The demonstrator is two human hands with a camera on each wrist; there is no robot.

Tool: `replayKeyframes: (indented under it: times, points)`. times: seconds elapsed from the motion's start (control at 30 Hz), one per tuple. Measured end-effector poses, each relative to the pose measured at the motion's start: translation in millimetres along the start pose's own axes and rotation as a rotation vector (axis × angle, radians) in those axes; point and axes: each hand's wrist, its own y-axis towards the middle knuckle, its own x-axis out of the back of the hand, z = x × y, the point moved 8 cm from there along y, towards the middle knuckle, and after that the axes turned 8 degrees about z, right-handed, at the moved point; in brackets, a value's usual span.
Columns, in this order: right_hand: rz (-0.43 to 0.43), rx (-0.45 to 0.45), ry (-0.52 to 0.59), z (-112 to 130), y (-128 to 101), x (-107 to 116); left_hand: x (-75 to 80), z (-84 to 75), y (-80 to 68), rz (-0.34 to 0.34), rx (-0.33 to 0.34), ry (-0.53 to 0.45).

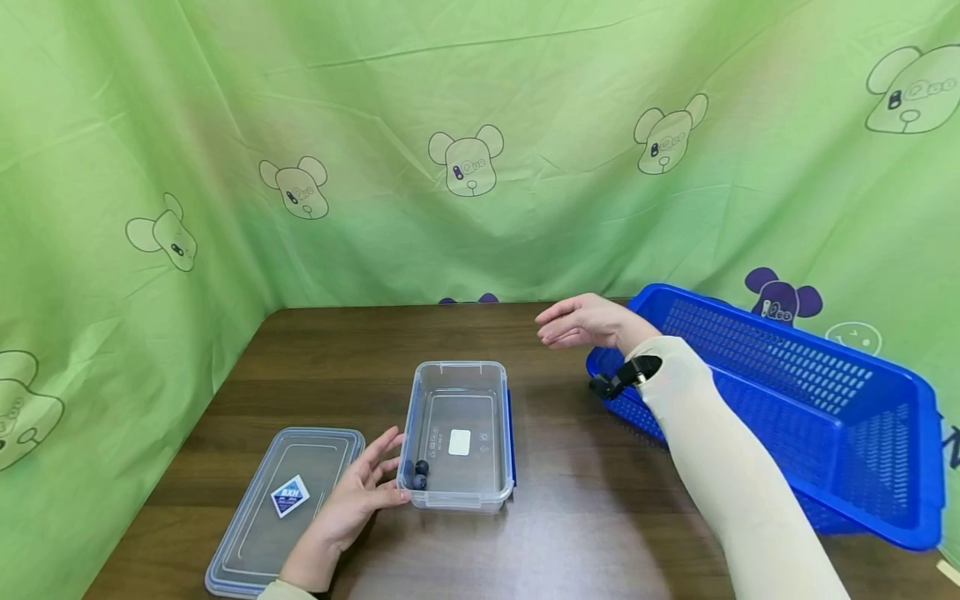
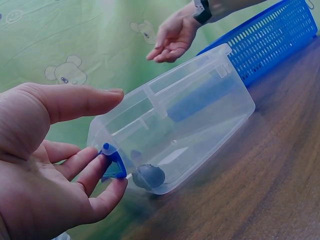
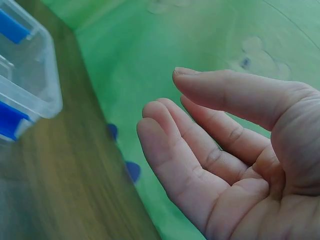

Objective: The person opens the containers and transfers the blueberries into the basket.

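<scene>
A clear plastic food container [image 1: 462, 400] without its lid stands mid-table, blue clips along its sides. Two blueberries [image 1: 421, 475] lie in its near left corner; in the left wrist view they show as dark round shapes [image 2: 150, 176] through the wall. My left hand [image 1: 363, 483] rests against the container's left side, its thumb by the near corner. Its fingertips touch a blue clip [image 2: 115, 165], as the left wrist view shows. Beyond the container to the right, my right hand [image 1: 588, 322] hovers over the table, fingers loosely bent and nothing in them.
The container's clear lid [image 1: 258, 533] with a blue diamond label lies left, partly behind my left forearm. A large blue perforated basket [image 1: 772, 417] stands on the right, with my right sleeve [image 1: 720, 467] across it. A green patterned curtain [image 1: 375, 233] hangs behind the table.
</scene>
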Motion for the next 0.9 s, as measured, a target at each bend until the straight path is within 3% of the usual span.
replayKeyframes:
  times: [0.23,0.6,0.9]
  points:
    - [0.083,-0.037,-0.106,-6,24,-41,-0.3,-1.5,-0.2,-0.003,0.000,-0.002]
    - [0.226,-0.103,-0.111,-29,58,-116,1.2,-0.2,-0.7,-0.004,0.001,0.003]
    - [0.305,-0.252,-0.168,-61,80,-160,0.5,-0.1,-0.1,0.004,-0.002,0.021]
